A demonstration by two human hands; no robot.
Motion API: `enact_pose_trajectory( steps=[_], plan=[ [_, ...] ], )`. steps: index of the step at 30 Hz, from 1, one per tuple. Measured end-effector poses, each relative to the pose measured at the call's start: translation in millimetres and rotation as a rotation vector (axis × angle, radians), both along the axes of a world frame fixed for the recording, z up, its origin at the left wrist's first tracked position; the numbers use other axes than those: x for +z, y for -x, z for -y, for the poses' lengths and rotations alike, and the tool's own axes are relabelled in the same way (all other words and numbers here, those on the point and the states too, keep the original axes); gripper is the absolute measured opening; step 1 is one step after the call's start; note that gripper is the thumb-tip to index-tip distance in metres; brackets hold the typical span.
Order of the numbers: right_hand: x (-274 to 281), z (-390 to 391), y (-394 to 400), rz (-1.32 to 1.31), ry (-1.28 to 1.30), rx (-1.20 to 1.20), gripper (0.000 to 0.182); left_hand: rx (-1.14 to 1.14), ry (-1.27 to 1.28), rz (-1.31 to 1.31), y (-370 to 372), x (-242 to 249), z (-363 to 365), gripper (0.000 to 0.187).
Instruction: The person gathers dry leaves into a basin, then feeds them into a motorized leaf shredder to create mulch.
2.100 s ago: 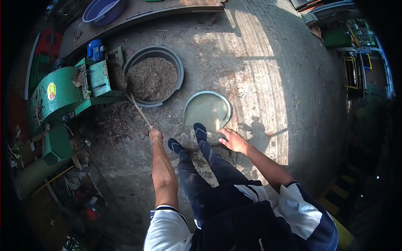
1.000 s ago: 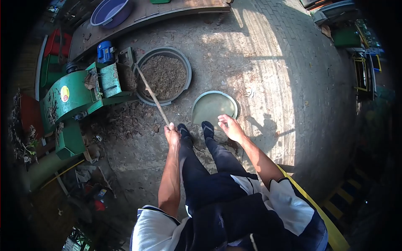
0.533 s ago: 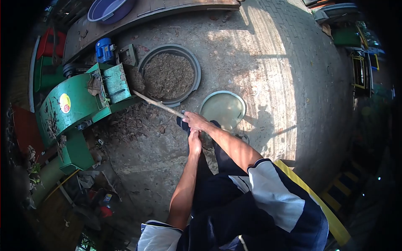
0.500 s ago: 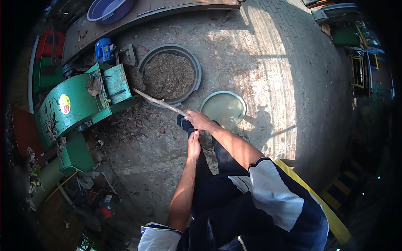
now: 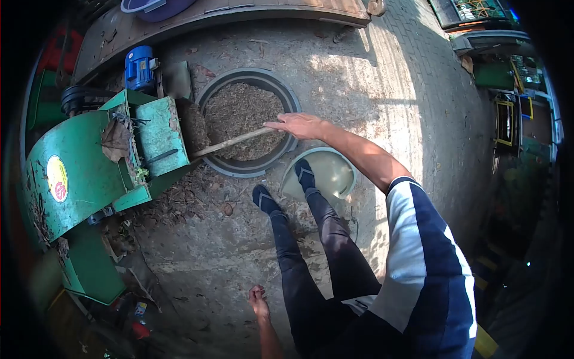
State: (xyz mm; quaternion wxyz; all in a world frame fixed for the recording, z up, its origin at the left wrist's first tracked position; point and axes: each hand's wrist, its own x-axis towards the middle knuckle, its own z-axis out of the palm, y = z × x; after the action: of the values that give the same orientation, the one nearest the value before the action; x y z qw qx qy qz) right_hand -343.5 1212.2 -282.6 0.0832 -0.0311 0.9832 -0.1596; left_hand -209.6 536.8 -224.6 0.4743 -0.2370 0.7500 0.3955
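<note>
My right hand (image 5: pixel 301 125) is closed around the end of a wooden stick (image 5: pixel 236 142). The stick slants down to the left across a round grey tub (image 5: pixel 291 102), and its far end meets the opening of a green machine (image 5: pixel 86 155), where it is hidden. Brown shredded plant matter (image 5: pixel 242 116) fills the tub. Low in the view, apart from everything, my left hand (image 5: pixel 258 301) has its fingers curled with nothing visible in them.
A wide basin of cloudy liquid (image 5: pixel 335 170) lies beside my right foot. A blue motor (image 5: pixel 139 69) stands behind the machine. Dry leaves (image 5: pixel 185 200) litter the floor below it. A purple basin (image 5: pixel 156 8) rests on a long platform (image 5: pixel 227 15) at the back.
My right hand has moved up over the tub's right side, swinging the stick's held end upward. My left hand has dropped away toward my body. My legs have shifted and the view has moved.
</note>
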Motion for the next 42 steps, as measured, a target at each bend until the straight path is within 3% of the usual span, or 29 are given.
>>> enact_pose_trajectory(
  steps=[2,4,8,11,15,20,23,29,33,36,40,42],
  plan=[
    [-9,25,58,0.295,0.157,0.037,0.061,0.059,-0.007,0.013,-20,-10,-14,0.036],
    [-56,59,87,0.107,0.266,0.005,0.037,0.093,-0.012,0.09,-28,-1,-26,0.039],
    [-64,73,117,0.263,0.265,-0.057,0.034,0.141,-0.035,0.113,-39,4,-60,0.038],
    [-92,84,121,0.179,0.259,-0.168,0.056,0.167,-0.058,0.162,-48,-1,-73,0.04],
    [-96,102,139,0.228,0.262,-0.256,0.069,0.166,-0.055,0.149,-48,-14,-97,0.042],
    [-119,113,124,0.203,0.336,-0.32,0.07,0.236,-0.058,0.065,-41,-4,-132,0.037],
    [-115,109,122,0.313,0.318,-0.325,0.069,0.312,-0.065,-0.011,-56,33,-156,0.037],
    [-135,70,-29,0.368,0.372,-0.521,0.066,0.565,-0.09,-0.092,-145,75,-194,0.035],
    [-112,87,-106,0.409,0.445,-0.599,0.065,0.367,-0.025,-0.11,-206,81,-211,0.031],
    [-102,122,-161,0.409,0.484,-0.702,0.065,0.449,-0.097,-0.046,-220,91,-226,0.031],
    [-53,125,-245,0.404,0.503,-0.831,0.065,0.341,-0.163,-0.206,-240,111,-230,0.03],
    [-21,112,-293,0.366,0.462,-0.938,0.057,0.407,-0.218,-0.311,-271,115,-215,0.031]
  ],
)
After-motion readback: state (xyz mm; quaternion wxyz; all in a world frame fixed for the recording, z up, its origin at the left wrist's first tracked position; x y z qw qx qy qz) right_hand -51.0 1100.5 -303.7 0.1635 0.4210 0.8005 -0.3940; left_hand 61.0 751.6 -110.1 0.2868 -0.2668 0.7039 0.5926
